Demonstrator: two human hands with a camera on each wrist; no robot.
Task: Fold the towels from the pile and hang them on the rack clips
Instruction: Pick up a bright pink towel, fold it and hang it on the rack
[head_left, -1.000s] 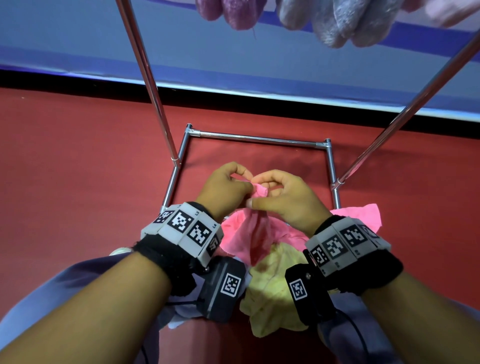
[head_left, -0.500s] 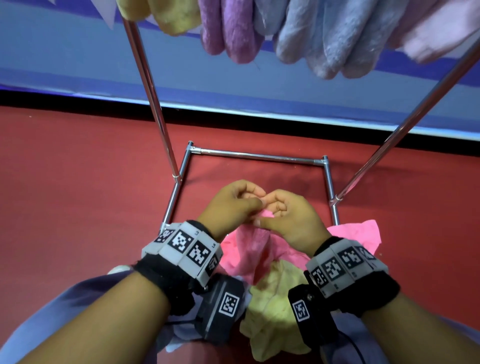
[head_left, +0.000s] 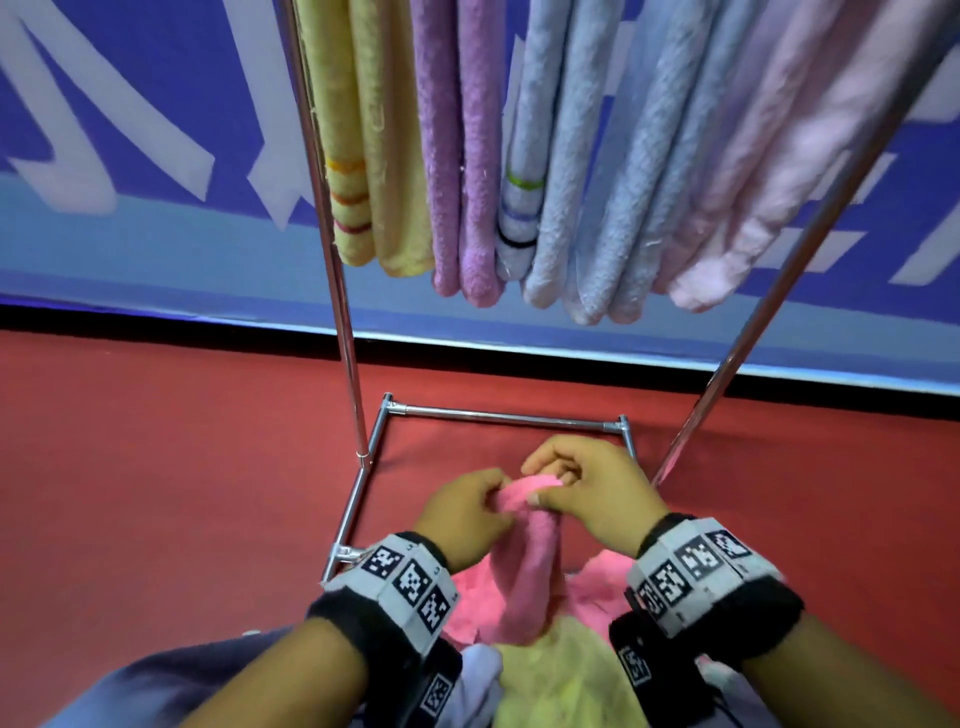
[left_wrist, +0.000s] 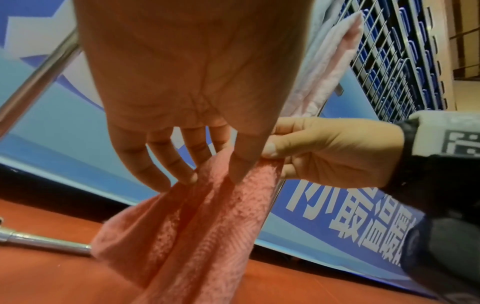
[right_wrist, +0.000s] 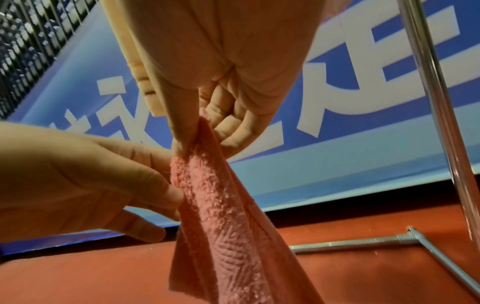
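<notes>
Soft, light pink terry towel (head_left: 530, 561), limp and draping from a gathered top edge at lower centre of the head view, above the pile. Pinched there by left hand (head_left: 462, 514) and right hand (head_left: 597, 488), thumbs against fingers. Best held at the corners. Open room upward, between chrome rack poles (head_left: 343, 312), below hung towels (head_left: 467, 156).
</notes>
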